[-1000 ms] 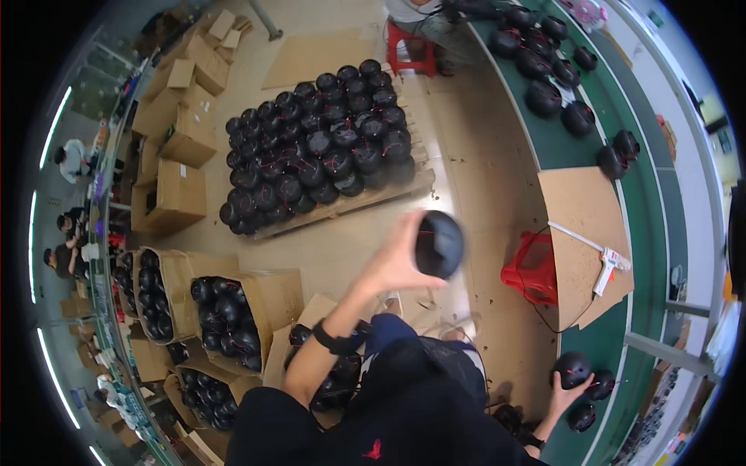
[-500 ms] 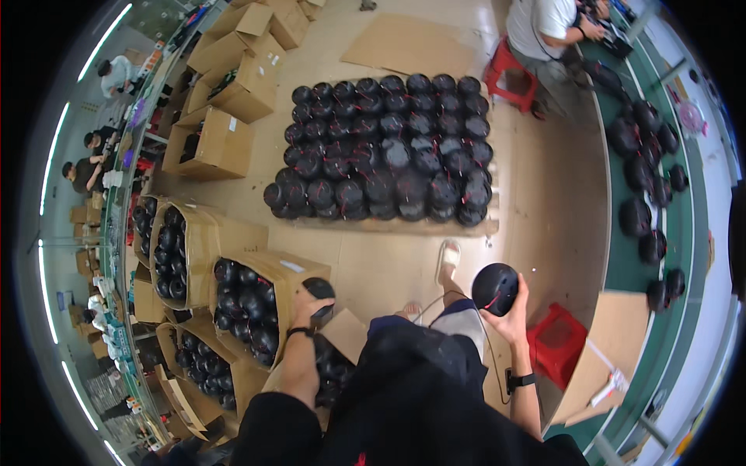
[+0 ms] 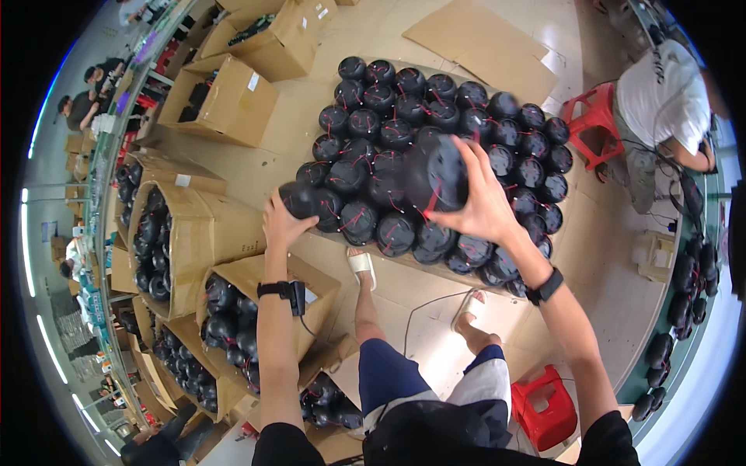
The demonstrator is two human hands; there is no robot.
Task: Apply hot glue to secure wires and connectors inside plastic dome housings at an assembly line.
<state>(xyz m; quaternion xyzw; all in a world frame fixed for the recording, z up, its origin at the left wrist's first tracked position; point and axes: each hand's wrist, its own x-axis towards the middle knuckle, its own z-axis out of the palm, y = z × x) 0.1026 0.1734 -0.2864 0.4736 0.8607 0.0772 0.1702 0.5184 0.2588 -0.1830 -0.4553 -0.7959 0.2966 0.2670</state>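
Observation:
In my left hand (image 3: 281, 225) is a black rounded housing (image 3: 298, 199), gripped from its left side, at the near left corner of the stack. My right hand (image 3: 488, 200) has its thumb and fingers wrapped round a larger black rounded housing (image 3: 437, 175). A short red wire shows on that one, near the thumb, and motion blurs it a little. Both hands are above a broad block of similar black housings (image 3: 395, 233), set in rows, many with red wires on top. Whether either held housing touches those below, I cannot tell.
Open cartons (image 3: 194, 248) filled with black housings stand at the left. A flat cardboard sheet (image 3: 474, 46) lies beyond the stack. Red stools (image 3: 545, 410) stand at the right, with a seated co-worker (image 3: 660, 101) beside the green bench (image 3: 639, 380). A cable runs across the floor near my feet.
Both hands have moved forward with their housings, from beside my body to over the stack. My view has turned, and the stack now appears tilted and closer.

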